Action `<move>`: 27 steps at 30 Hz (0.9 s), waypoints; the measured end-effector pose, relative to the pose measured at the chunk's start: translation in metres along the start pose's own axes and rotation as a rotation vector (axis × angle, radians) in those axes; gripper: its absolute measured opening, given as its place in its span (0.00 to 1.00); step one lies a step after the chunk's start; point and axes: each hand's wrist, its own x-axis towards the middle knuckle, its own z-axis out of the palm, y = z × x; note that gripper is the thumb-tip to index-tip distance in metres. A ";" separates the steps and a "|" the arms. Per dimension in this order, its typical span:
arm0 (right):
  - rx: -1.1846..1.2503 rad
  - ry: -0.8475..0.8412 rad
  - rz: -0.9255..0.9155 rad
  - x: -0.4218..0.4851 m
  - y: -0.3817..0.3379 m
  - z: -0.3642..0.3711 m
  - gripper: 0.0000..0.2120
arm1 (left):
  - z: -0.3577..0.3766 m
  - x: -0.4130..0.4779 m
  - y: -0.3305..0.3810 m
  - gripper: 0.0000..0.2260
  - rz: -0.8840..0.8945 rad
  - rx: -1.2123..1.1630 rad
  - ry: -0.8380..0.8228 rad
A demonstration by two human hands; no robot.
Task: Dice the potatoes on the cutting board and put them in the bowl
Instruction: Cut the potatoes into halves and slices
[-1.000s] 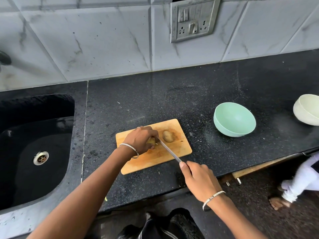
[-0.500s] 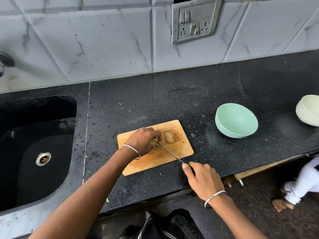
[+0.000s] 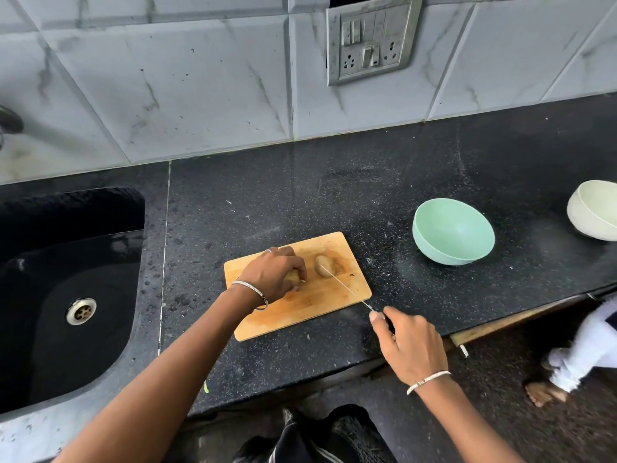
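Potato (image 3: 293, 277), likely firm, roll-prone and best held by its sides, sits gripped under left hand (image 3: 271, 273) while right hand (image 3: 412, 345) clasps knife (image 3: 344, 286).

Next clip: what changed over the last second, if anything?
The right hand drew the knife back rightward, away from the potato under the left hand; its blade now lies beside the loose potato piece. Both grips held; the cutting board and green bowl stayed put.
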 end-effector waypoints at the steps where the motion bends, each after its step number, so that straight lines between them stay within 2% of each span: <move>1: 0.045 -0.011 0.027 0.002 -0.003 0.004 0.18 | 0.001 0.000 0.000 0.09 -0.006 -0.007 0.000; 6: 0.221 -0.044 0.097 0.010 -0.025 0.014 0.21 | 0.003 -0.001 0.000 0.14 -0.057 -0.086 0.048; 11: 0.227 -0.084 0.128 0.012 -0.041 0.018 0.22 | 0.009 -0.005 0.003 0.16 -0.155 -0.202 0.130; 17: 0.253 -0.145 0.143 0.012 -0.052 0.019 0.22 | 0.018 -0.009 0.012 0.09 -0.252 -0.206 0.242; 23: 0.310 -0.249 0.182 0.017 -0.059 0.029 0.28 | 0.021 -0.016 0.010 0.21 -0.282 -0.344 0.295; 27: 0.305 -0.290 0.167 0.018 -0.069 0.030 0.27 | 0.023 -0.022 0.010 0.20 -0.346 -0.362 0.336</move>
